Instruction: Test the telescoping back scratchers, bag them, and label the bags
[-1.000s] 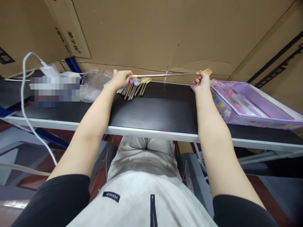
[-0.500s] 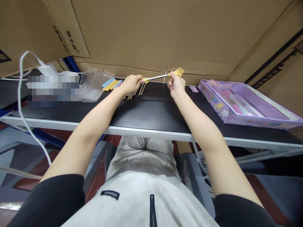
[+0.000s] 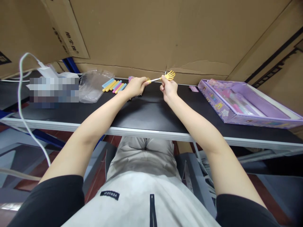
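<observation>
A telescopic back scratcher (image 3: 155, 80) with a yellow hand-shaped head is stretched between my two hands above the black table. My left hand (image 3: 136, 86) is closed around its yellow handle end. With a pinch at the base of the yellow head, my right hand (image 3: 169, 88) grips the other end. A short length of silver rod shows between them. Partly hidden behind my left hand lie more back scratchers, including one with a pink head (image 3: 131, 78). Several yellow, blue and pink handle tubes (image 3: 114, 85) rest in a row left of that hand.
On the right stands a purple printed box (image 3: 223, 118) with packaged items inside; a small pink card (image 3: 193, 89) lies beside it. A clear plastic bag (image 3: 91, 91) and a white cable (image 3: 20, 91) are on the left. Cardboard (image 3: 142, 34) walls off the back.
My hands have come closer together, and the visible silver rod between them is shorter. My right hand moved left and slightly down; my left hand moved a little right.
</observation>
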Available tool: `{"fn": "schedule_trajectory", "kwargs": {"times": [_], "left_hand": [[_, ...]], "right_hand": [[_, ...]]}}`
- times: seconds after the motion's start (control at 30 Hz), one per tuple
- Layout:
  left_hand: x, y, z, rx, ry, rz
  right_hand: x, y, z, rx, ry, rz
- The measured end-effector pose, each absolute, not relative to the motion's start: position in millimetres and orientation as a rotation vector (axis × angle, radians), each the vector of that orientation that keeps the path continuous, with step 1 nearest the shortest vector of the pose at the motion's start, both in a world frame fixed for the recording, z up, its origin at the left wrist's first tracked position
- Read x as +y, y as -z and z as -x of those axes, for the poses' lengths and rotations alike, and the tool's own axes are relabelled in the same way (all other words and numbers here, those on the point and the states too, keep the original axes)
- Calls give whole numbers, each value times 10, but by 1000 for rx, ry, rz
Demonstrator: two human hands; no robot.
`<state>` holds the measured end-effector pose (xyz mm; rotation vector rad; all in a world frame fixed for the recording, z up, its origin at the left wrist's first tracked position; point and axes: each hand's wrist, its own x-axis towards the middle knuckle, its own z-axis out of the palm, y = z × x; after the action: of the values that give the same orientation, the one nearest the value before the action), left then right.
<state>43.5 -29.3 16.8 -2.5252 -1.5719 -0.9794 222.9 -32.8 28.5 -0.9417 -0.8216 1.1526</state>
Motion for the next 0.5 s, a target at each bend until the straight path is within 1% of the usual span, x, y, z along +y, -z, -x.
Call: {"fn": "schedule_trajectory", "kwargs": {"times": [0.2,0.33,0.43,0.5], "left_hand": [[-227,-201,-361,-1566,1050,2577],[-174,-231,-155,-1634,1024,2548],[-150,-239,114,-1789,1025,2440],[-128,-233,279,-1871,1040,2408]], "right_hand": [[-445,-394,-2172,-809,-1174,907],[-398,-501,-2270,-716,-1182,894],[-185,-577,-2631,-586,-1055,935],[17,-597,-2949,-658,-952,989]]}}
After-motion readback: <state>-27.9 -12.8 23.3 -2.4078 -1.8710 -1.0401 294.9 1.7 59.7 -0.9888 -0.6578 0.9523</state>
